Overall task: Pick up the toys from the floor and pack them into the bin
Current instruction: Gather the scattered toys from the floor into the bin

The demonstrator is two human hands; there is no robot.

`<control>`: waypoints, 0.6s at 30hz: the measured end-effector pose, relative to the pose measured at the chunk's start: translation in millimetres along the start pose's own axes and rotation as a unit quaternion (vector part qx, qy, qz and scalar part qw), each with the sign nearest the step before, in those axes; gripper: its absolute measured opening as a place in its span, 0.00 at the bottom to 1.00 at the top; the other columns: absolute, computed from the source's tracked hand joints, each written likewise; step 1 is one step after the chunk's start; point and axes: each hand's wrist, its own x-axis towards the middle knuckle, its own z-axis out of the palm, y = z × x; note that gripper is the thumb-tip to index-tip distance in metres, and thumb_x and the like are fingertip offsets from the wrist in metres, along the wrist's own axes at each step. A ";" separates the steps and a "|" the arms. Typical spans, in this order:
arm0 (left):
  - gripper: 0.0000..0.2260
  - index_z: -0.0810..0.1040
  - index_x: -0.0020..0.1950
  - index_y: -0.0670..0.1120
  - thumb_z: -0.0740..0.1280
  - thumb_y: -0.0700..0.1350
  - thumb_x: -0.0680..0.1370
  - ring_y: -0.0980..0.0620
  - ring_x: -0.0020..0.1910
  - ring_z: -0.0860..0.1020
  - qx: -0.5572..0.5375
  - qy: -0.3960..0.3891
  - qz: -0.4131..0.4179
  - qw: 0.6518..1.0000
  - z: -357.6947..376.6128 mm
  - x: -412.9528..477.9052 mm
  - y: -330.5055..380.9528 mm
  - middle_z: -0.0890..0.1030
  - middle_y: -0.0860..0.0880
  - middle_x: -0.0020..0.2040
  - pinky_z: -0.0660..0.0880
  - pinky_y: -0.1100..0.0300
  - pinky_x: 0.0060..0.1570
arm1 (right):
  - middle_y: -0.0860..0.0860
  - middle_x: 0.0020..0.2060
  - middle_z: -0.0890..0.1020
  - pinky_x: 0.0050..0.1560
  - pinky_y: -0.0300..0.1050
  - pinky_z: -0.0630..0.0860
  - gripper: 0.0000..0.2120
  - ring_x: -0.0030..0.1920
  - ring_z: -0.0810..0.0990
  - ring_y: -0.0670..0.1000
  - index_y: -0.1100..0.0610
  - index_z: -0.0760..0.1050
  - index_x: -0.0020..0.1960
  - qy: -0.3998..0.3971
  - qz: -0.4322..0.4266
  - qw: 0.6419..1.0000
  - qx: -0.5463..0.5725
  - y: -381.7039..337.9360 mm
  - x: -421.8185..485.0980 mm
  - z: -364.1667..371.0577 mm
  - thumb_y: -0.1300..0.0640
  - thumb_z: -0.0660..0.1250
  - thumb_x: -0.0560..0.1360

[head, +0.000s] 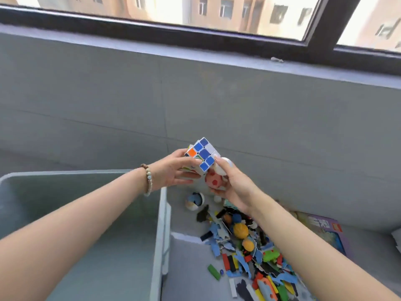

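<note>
Wall and window: a grey wall (195, 94) fills most of the head view, with a dark-framed window (217, 38) along 12 o'clock.
Floor: grey floor (191, 268) at 6 o'clock, a purple puzzle box (323, 231) lying flat at 4 o'clock.
Bin: the bin (161, 213) stands at 8 o'clock from my hands, mouth up, its right wall just beside the toys.
Toy pile: the toy pile (249, 246) sprawls at 5 o'clock, running from near the wall toward me. A blue-and-white ball (194, 200) lies at its far end.
Left hand: my left hand (173, 170), a bead bracelet (148, 181) at the wrist, grips the cube (201, 158) from the left, fingers curled round it.
Right hand: my right hand (234, 185) is clamped on a spotted ball (213, 181) and a white piece (224, 168) above it. One fingertip touches the cube's near corner.
Where the cube is: in the air at centre, beyond the bin's far right corner, not yet over the mouth.
Which way it points: the cube is tilted, one edge up toward 12 o'clock, its blue-and-white face turned toward 3 o'clock. I judge it has no long axis, so any face can go in first.
Doing it well: I would swing both hands toward 8 o'clock, get past the rim, lower, then let go, so the ball cannot bounce out.
</note>
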 end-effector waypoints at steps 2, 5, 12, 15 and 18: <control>0.24 0.72 0.61 0.53 0.72 0.49 0.66 0.48 0.51 0.82 0.000 0.021 -0.014 1.000 -45.3 -41.7 -6.5 0.82 0.47 0.53 0.77 0.54 0.55 | 0.49 0.47 0.79 0.41 0.43 0.72 0.14 0.42 0.76 0.48 0.48 0.71 0.59 -0.037 0.029 0.999 0.008 2.7 -0.1 57.7 0.42 0.59 0.77; 0.25 0.72 0.62 0.51 0.75 0.48 0.67 0.47 0.53 0.81 -0.031 0.061 -0.050 0.996 -103.7 -93.9 -47.0 0.82 0.45 0.56 0.79 0.57 0.50 | 0.49 0.41 0.78 0.38 0.42 0.71 0.09 0.37 0.74 0.48 0.46 0.72 0.53 -0.087 0.101 0.990 0.049 33.7 5.2 134.1 0.43 0.60 0.77; 0.31 0.74 0.62 0.49 0.75 0.56 0.61 0.48 0.54 0.81 -0.114 0.143 -0.183 0.966 -185.9 -138.7 -203.7 0.80 0.46 0.58 0.78 0.56 0.50 | 0.51 0.40 0.78 0.39 0.44 0.75 0.10 0.42 0.75 0.52 0.49 0.75 0.48 -0.050 0.292 0.954 0.048 162.5 41.8 238.0 0.43 0.66 0.74; 0.24 0.70 0.65 0.48 0.71 0.53 0.72 0.49 0.55 0.80 -0.154 0.169 -0.246 0.942 -200.3 -122.3 -275.2 0.80 0.47 0.58 0.75 0.55 0.52 | 0.51 0.42 0.74 0.38 0.43 0.75 0.11 0.41 0.74 0.51 0.47 0.72 0.46 0.006 0.365 0.931 -0.018 212.7 61.4 248.2 0.40 0.65 0.73; 0.23 0.74 0.62 0.42 0.69 0.55 0.74 0.50 0.51 0.79 -0.136 0.122 -0.274 0.944 -209.7 -93.5 -324.7 0.81 0.47 0.55 0.72 0.59 0.53 | 0.52 0.42 0.71 0.37 0.42 0.75 0.13 0.38 0.71 0.50 0.48 0.71 0.47 0.038 0.412 0.909 -0.055 251.8 83.2 245.8 0.39 0.64 0.74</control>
